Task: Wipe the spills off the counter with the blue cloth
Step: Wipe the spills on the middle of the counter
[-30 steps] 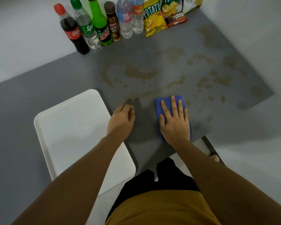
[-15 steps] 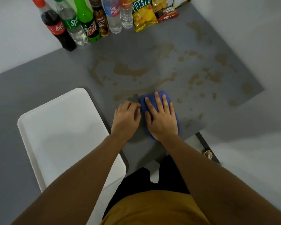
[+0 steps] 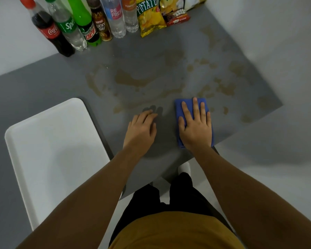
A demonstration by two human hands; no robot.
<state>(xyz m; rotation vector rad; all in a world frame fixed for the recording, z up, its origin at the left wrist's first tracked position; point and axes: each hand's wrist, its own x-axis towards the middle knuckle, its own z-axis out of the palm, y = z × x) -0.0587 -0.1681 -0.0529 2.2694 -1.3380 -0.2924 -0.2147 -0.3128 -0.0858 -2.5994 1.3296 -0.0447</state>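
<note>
Right hand [image 3: 196,130] flat, fingers spread, pressing the blue cloth [image 3: 190,105] on the near right of the counter [image 3: 79,81], left hand [image 3: 141,129] empty and loosely open beside it, and most brown spills [image 3: 131,80] farther out look unwiped.

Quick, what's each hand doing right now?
Left hand: open, empty, resting on the counter.
Right hand: open, pressed flat on the blue cloth, not gripping it.
</note>
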